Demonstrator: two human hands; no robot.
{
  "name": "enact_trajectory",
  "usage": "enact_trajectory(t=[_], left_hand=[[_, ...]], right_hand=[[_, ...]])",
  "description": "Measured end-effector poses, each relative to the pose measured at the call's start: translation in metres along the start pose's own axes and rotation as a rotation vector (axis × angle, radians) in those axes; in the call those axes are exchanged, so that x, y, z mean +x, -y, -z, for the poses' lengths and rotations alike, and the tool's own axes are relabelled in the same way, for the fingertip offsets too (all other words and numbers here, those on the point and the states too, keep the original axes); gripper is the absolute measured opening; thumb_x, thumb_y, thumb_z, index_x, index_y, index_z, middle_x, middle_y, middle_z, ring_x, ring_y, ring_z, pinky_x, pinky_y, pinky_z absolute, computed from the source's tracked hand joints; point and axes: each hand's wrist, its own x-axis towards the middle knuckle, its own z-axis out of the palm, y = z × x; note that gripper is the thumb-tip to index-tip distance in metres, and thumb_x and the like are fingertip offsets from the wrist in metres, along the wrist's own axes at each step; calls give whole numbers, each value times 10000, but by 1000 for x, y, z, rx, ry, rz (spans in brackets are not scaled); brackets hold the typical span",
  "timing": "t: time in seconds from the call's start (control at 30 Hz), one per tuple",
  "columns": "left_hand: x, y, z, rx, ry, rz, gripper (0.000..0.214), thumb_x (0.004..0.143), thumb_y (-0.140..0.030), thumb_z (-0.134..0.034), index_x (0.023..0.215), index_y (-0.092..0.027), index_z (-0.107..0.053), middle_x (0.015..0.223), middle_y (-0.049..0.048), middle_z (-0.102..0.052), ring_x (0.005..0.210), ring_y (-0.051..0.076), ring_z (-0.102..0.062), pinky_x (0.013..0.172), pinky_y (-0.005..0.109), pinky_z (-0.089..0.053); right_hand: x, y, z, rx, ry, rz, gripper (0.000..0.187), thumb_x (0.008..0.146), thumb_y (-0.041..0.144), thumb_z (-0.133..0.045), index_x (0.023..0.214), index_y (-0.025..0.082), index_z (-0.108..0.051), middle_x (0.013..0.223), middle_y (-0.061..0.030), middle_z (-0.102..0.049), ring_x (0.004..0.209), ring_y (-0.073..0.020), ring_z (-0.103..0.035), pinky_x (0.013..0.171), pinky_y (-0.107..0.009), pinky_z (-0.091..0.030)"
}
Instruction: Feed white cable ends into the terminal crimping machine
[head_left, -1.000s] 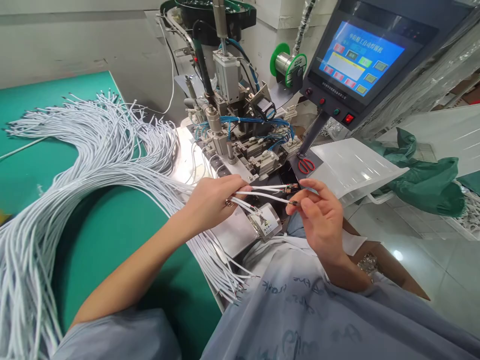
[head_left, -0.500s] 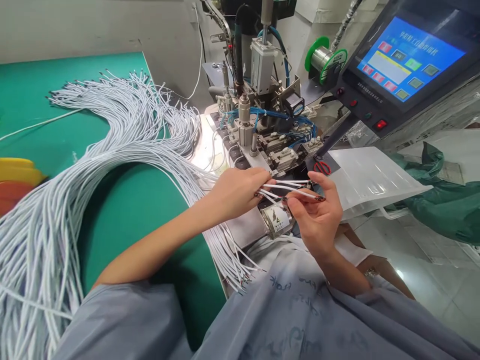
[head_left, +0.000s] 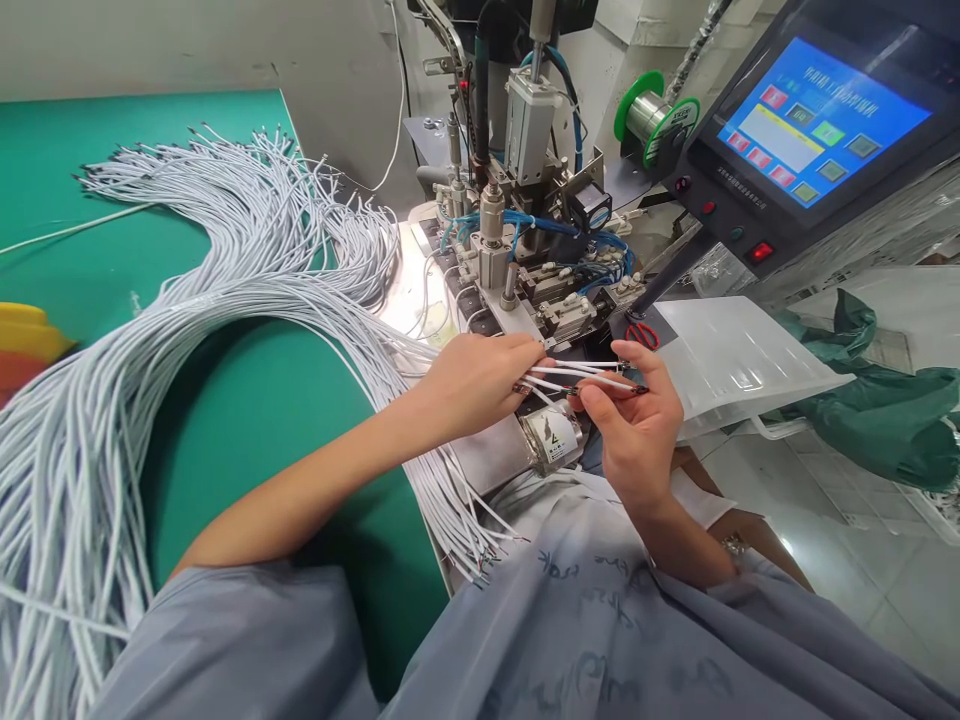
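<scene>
My left hand [head_left: 474, 385] is closed around several thin white wires [head_left: 574, 375] whose dark tips stick out to the right. My right hand [head_left: 636, 430] pinches one of those wires near its tip, between thumb and forefinger. Both hands hover just in front of a small machine [head_left: 525, 250] with blue tubes and metal blocks. A small metal cylinder with a label [head_left: 553, 438] sits right under the wire ends. A large bundle of white wires [head_left: 187, 300] sweeps from the left over the green table [head_left: 255, 420] into my left hand.
A touch screen panel [head_left: 817, 110] with red buttons stands at the right. Red scissors [head_left: 639, 334] lie beside a white plastic sheet [head_left: 735, 360]. A green spool of solder [head_left: 656, 115] sits behind the machine. Green cloth [head_left: 885, 400] lies at the far right.
My hands have drawn closer together near the machine's front. The right hand has slid along the wire toward the left hand. The view shifted slightly.
</scene>
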Motion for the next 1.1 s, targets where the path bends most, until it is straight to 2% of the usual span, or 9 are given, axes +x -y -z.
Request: enact_trajectory(t=[0.17, 0.27, 0.37, 0.57, 0.87, 0.93, 1.0, 1.1], left_hand=[[0, 2, 0, -42, -54, 0, 227, 910, -230, -395, 771, -156, -558, 699, 8, -599, 546, 108, -509, 482, 236, -257], [0, 2, 2, -89, -107, 14, 299, 943, -261, -344, 764, -157, -560, 687, 12, -591, 570, 110, -517, 503, 231, -281], [0, 2, 2, -110, -136, 55, 326, 950, -289, -335, 752, -159, -558, 673, 11, -584, 570, 110, -514, 509, 226, -289], [1, 1, 0, -104, -101, 79, 317, 945, -288, -344, 763, -162, -570, 684, 15, -595, 586, 120, -534, 522, 229, -308], [2, 0, 2, -102, -73, 90, 345, 952, -305, -327, 775, -156, -582, 685, 28, -603, 583, 126, -536, 518, 234, -313], [1, 1, 2, -97, -84, 82, 346, 955, -307, -323, 777, -157, -579, 688, 26, -605, 587, 122, -538, 518, 230, -310], [1, 1, 0, -78, -115, 77, 355, 962, -310, -308, 783, -158, -574, 697, 24, -605, 595, 115, -543, 516, 226, -306], [-1, 1, -2, 5, -189, 82, 397, 977, -324, -259, 787, -153, -563, 711, 28, -598, 577, 108, -537, 482, 234, -274]], right_hand=[[-4, -2, 1, -34, 3, 41, 359, 801, 211, -620, 1134, 250, -492, 800, 18, -637, 716, -129, -659, 695, -301, -583], [-9, -3, 3, -78, 52, 85, 415, 797, 206, -609, 1183, 242, -461, 819, 4, -643, 755, -139, -661, 740, -315, -565], [-12, -3, 4, -120, 69, 72, 426, 782, 193, -611, 1179, 232, -460, 771, 15, -633, 713, -135, -651, 719, -311, -556], [-10, -1, 5, -40, 65, 11, 358, 791, 194, -605, 1129, 248, -501, 701, 39, -620, 638, -119, -638, 657, -279, -544], [-9, 0, 5, 11, 80, 26, 365, 793, 223, -615, 1141, 245, -506, 671, 46, -623, 639, -118, -635, 647, -269, -531], [-10, -1, 4, 6, 49, 30, 406, 797, 232, -607, 1182, 252, -478, 680, 46, -618, 635, -122, -636, 660, -290, -541], [-14, -2, 0, -3, -44, 56, 468, 817, 234, -571, 1255, 274, -411, 698, 48, -606, 617, -120, -629, 658, -311, -549], [-29, -5, -10, -21, -198, 192, 520, 849, 203, -506, 1320, 310, -313, 675, 62, -585, 538, -110, -590, 594, -310, -544]])
